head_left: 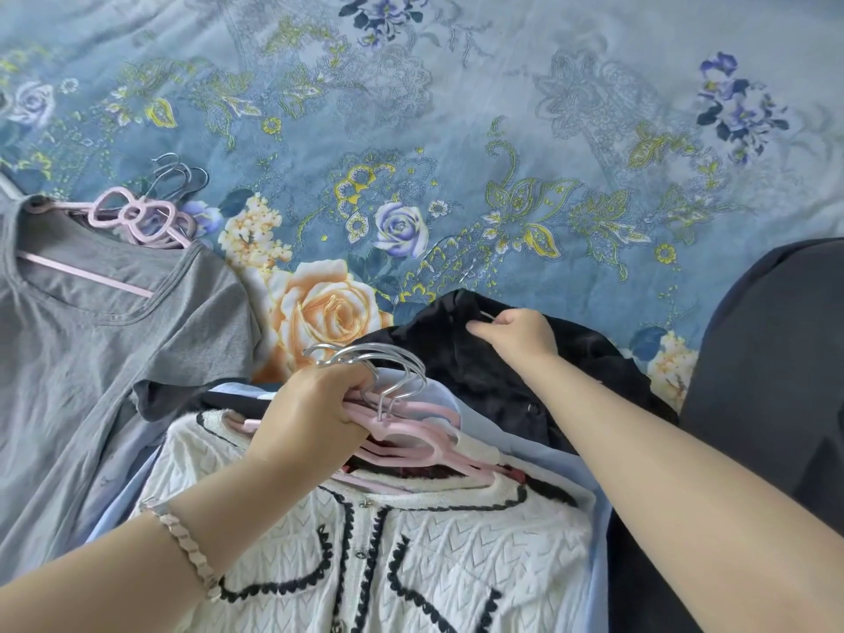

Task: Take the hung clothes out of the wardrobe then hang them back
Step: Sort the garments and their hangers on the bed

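Note:
My left hand (pixel 315 413) grips a bunch of pink hangers (pixel 411 443) by their metal hooks (pixel 365 358), low in the middle of the head view. Under them lie a white knit cardigan with black trim (pixel 411 555) and a light blue garment (pixel 484 408). Just to the right, my right hand (pixel 516 333) pinches the cloth of a black garment (pixel 479 367) crumpled on the bed. At the left a grey T-shirt (pixel 91 331) lies flat on more pink bow-shaped hangers (pixel 137 217).
Everything lies on a bed with a blue floral bedspread (pixel 456 130) that fills the upper half of the view. A dark grey cloth surface (pixel 776 358) rises at the right edge.

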A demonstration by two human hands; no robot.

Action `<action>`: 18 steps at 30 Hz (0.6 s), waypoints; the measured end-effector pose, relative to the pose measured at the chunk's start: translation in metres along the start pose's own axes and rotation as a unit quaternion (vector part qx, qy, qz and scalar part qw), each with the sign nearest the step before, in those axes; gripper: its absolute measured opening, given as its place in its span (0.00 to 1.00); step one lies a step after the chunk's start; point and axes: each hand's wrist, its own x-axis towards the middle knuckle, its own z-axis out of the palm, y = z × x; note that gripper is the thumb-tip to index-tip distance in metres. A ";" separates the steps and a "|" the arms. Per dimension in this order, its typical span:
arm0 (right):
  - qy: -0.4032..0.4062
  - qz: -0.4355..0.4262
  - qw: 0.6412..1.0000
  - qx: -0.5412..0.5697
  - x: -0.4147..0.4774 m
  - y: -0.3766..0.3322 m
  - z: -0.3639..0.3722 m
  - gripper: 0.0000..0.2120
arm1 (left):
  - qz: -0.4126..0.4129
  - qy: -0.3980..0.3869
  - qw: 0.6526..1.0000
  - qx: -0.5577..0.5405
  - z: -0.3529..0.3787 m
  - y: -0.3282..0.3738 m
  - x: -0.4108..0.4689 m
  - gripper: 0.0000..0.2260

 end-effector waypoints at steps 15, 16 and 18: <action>-0.035 -0.298 0.946 0.124 -0.118 -0.003 -0.040 0.04 | 0.201 0.039 0.976 0.075 -0.010 0.027 -0.017 0.14; -0.015 -0.272 0.953 0.131 -0.111 0.002 -0.046 0.04 | 0.211 0.050 0.974 0.070 -0.010 0.027 -0.017 0.14; 0.076 -0.140 0.977 0.142 -0.089 0.014 -0.060 0.13 | 0.220 0.060 0.972 0.057 -0.007 0.024 -0.021 0.10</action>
